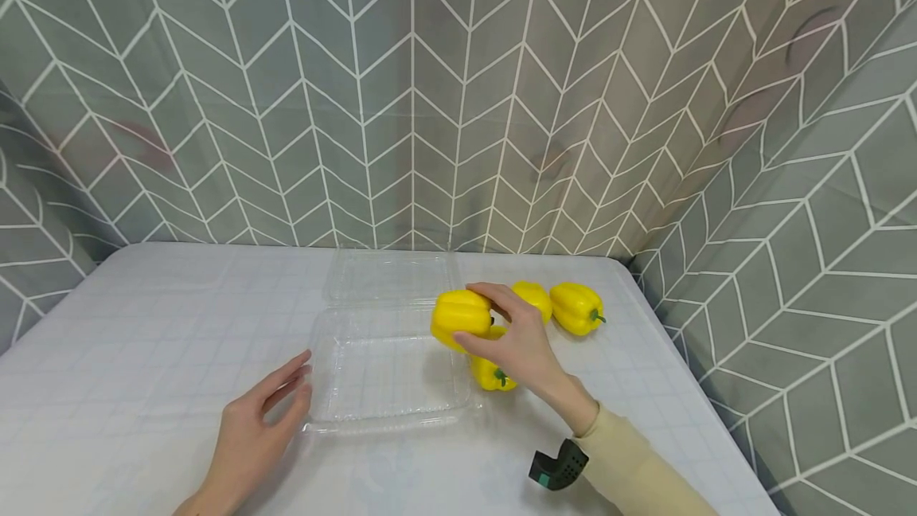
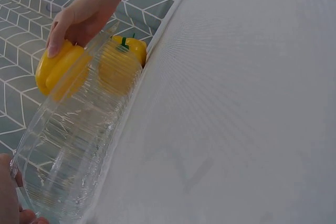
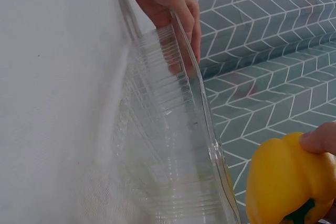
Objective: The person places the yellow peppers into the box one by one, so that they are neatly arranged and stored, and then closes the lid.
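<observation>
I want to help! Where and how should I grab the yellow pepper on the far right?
I'd come from above and hold the far-right pepper round its fat middle, thumb on the near side, fingers on the far side. It lies on its side, its green stem at the right end and a neighbouring pepper close on its left, so those ends look harder to grip.

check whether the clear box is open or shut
Open: the lid lies back behind the box, leaving its top uncovered.

White table (image 1: 186,325); open clear container (image 1: 394,377), three yellow peppers (image 1: 575,309) beside it
</observation>
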`<state>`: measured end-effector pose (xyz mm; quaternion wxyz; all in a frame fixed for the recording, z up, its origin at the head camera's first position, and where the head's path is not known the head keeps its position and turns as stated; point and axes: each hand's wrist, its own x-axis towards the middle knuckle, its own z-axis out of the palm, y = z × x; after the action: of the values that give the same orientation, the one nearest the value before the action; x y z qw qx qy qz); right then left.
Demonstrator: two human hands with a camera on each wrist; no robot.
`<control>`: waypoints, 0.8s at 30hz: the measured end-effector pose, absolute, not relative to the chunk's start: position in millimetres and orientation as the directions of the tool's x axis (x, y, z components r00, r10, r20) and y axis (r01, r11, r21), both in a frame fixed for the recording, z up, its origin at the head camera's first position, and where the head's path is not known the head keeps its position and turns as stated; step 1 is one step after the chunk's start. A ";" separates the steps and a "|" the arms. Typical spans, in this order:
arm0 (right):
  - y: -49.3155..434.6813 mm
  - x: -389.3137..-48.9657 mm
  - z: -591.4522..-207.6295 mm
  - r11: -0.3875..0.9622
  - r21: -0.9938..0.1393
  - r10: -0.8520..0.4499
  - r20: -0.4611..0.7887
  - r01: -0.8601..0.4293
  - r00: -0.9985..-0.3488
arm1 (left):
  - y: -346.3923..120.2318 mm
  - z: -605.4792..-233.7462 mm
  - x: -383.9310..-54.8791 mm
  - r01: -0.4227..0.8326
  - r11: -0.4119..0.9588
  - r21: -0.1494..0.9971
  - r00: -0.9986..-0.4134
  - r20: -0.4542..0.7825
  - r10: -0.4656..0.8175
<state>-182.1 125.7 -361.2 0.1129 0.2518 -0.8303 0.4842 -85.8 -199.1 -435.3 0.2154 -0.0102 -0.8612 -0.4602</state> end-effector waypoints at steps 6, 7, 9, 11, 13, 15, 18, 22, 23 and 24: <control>118.6 -185.1 -364.2 0.396 -0.742 -0.323 0.439 -0.541 -0.838 | -199.0 -435.5 -86.5 0.213 0.600 0.771 -0.901 0.392 -0.183; 117.5 -185.8 -364.8 0.394 -0.740 -0.326 0.441 -0.545 -0.836 | -198.9 -435.7 -86.6 0.210 0.603 0.770 -0.901 0.391 -0.186; 114.8 -186.8 -365.4 0.393 -0.739 -0.334 0.440 -0.548 -0.833 | -198.9 -436.6 -87.0 0.205 0.611 0.765 -0.899 0.394 -0.192; 112.0 -187.6 -365.6 0.394 -0.741 -0.339 0.433 -0.544 -0.835 | -199.2 -437.4 -87.4 0.203 0.616 0.761 -0.896 0.398 -0.196; 108.9 -187.9 -365.5 0.392 -0.747 -0.339 0.426 -0.537 -0.839 | -199.5 -438.0 -87.9 0.205 0.620 0.757 -0.894 0.403 -0.197; 105.0 -188.2 -366.4 0.396 -0.750 -0.339 0.417 -0.530 -0.843 | -199.9 -438.0 -88.1 0.212 0.622 0.754 -0.890 0.412 -0.197; 98.2 -188.1 -368.2 0.398 -0.756 -0.332 0.410 -0.520 -0.850 | -200.3 -437.3 -87.9 0.218 0.625 0.749 -0.885 0.422 -0.198; 88.9 -186.4 -371.8 0.419 -0.744 -0.337 0.405 -0.521 -0.850 | -200.5 -436.7 -87.5 0.216 0.631 0.745 -0.882 0.426 -0.201; 86.9 -185.6 -372.7 0.428 -0.736 -0.341 0.406 -0.524 -0.848 | -200.6 -436.6 -87.4 0.215 0.631 0.745 -0.882 0.425 -0.201; 85.0 -184.8 -373.6 0.439 -0.727 -0.345 0.407 -0.528 -0.846 | -200.6 -436.5 -87.3 0.213 0.633 0.745 -0.883 0.424 -0.202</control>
<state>-184.8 85.0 -373.6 0.0993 0.2592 -0.8424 0.4618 -87.3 -200.6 -436.5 0.2418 -0.0033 -0.8705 -0.4286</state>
